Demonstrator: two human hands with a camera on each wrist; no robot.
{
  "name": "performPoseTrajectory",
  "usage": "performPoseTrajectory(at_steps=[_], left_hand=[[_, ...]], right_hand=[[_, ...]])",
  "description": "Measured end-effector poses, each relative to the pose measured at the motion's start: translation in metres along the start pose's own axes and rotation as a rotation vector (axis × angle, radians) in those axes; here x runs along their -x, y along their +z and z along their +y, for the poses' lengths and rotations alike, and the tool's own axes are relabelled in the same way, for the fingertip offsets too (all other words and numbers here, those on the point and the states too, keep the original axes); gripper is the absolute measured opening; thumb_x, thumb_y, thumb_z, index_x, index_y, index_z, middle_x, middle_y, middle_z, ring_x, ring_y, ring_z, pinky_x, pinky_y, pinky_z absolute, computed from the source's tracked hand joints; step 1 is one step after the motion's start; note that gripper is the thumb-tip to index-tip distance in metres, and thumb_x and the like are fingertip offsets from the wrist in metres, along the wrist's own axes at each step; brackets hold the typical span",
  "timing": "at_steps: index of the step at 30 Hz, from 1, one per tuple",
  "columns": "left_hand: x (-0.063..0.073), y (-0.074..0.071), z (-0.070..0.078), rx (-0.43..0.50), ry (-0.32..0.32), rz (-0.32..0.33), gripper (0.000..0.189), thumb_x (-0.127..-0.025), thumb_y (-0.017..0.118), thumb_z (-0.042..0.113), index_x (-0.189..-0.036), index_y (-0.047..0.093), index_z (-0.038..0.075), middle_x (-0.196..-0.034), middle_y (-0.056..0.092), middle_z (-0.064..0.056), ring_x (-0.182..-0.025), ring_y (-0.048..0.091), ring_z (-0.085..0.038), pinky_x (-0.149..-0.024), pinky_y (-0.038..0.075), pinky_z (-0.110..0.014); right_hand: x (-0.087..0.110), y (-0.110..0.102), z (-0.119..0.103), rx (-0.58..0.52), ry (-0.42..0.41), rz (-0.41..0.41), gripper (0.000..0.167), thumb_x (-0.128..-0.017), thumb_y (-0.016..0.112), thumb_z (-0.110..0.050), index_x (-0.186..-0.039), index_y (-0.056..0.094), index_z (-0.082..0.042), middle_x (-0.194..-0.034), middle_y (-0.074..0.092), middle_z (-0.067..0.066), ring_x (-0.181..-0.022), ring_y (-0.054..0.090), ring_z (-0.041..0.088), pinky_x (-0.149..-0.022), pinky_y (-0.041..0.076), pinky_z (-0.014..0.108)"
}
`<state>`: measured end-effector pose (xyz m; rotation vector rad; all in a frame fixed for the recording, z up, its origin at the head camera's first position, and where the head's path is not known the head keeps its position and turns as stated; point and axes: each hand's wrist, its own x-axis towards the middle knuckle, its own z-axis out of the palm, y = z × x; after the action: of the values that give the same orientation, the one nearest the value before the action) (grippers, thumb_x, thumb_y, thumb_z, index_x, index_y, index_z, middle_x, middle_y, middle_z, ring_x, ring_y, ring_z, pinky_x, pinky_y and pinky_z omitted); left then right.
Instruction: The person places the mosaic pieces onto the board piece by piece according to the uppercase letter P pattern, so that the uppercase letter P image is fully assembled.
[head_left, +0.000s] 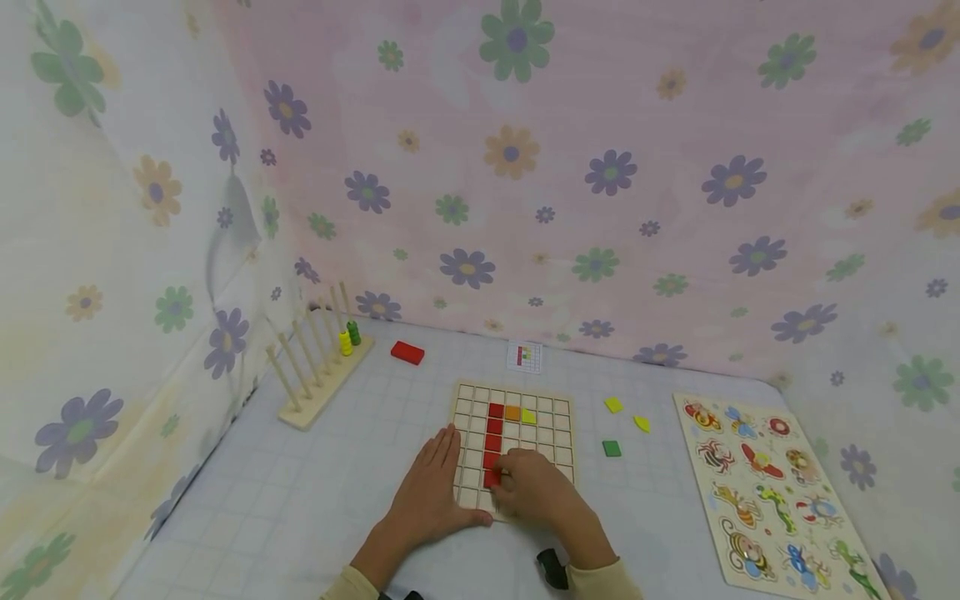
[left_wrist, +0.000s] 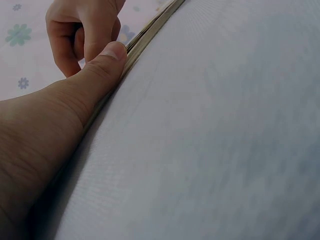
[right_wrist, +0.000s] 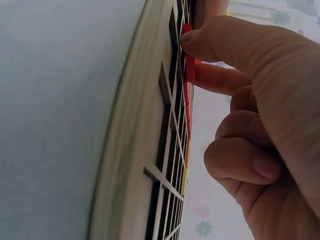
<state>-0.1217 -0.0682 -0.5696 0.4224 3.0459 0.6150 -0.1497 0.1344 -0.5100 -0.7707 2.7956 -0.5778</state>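
Observation:
A wooden grid board [head_left: 472, 460] lies on the table in front of me. My left hand [head_left: 429, 492] rests along its left side with fingers straight, the thumb at the near edge. Over the board's near part, my right hand [head_left: 540, 492] pinches a red square tile [right_wrist: 189, 60] between thumb and index finger, the other fingers curled. That tile stands at the near end of a column of red tiles [head_left: 492, 427] in the grid. An orange tile [head_left: 513, 413] and a yellow piece with a curved side [head_left: 528, 416] sit right of the column's far end.
Yellow pieces [head_left: 614, 405] and a green square [head_left: 612, 448] lie right of the board. Beyond them is an insect picture puzzle [head_left: 712, 492]. A pegged wooden stand [head_left: 306, 417] with yellow and green rings, a red block [head_left: 407, 353] and a pattern card [head_left: 524, 357] are farther back.

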Motion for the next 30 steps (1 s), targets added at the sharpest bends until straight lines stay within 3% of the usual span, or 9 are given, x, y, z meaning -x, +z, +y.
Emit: performPoseTrajectory(at_steps=[11,16,23,30], left_hand=[[0.0016,-0.0030,0.0012,0.006,0.011,0.007,0.142,-0.064,0.052,0.100,-0.163,0.019,0.005,-0.172,0.019,-0.011,-0.159,0.019,-0.028,-0.128,0.026,-0.046],[0.0025,-0.0039,0.0013,0.008,0.018,0.006,0.140,-0.066,0.054,0.097,-0.163,0.018,0.004,-0.172,0.018,-0.012,-0.159,0.018,-0.028,-0.129,0.025,-0.046],[0.0020,-0.0040,0.0009,0.015,0.016,0.002,0.140,-0.066,0.054,0.098,-0.163,0.018,0.004,-0.172,0.018,-0.012,-0.160,0.017,-0.029,-0.129,0.025,-0.046],[0.0027,-0.0041,0.0007,0.007,0.023,0.006,0.140,-0.066,0.054,0.098,-0.163,0.018,0.003,-0.172,0.017,-0.012,-0.160,0.017,-0.028,-0.129,0.025,-0.046]], right_hand=[[-0.0015,0.0025,0.0009,0.021,-0.008,-0.003,0.023,-0.089,0.076,-0.025,-0.106,0.078,-0.010,-0.093,0.074,-0.006,-0.081,0.060,0.006,-0.083,0.059,0.035],[-0.0020,0.0023,-0.0012,0.015,-0.043,0.011,0.020,-0.090,0.077,-0.024,-0.102,0.079,-0.008,-0.089,0.074,-0.004,-0.077,0.059,0.004,-0.078,0.058,0.032],[-0.0031,0.0062,-0.0025,0.041,-0.032,0.047,0.016,-0.089,0.079,-0.029,-0.093,0.079,-0.013,-0.081,0.070,-0.009,-0.069,0.050,0.002,-0.068,0.053,0.026],[-0.0037,0.0096,-0.0029,0.052,-0.018,0.076,0.018,-0.088,0.080,-0.031,-0.092,0.081,-0.014,-0.080,0.072,-0.009,-0.066,0.049,0.001,-0.066,0.052,0.024]])
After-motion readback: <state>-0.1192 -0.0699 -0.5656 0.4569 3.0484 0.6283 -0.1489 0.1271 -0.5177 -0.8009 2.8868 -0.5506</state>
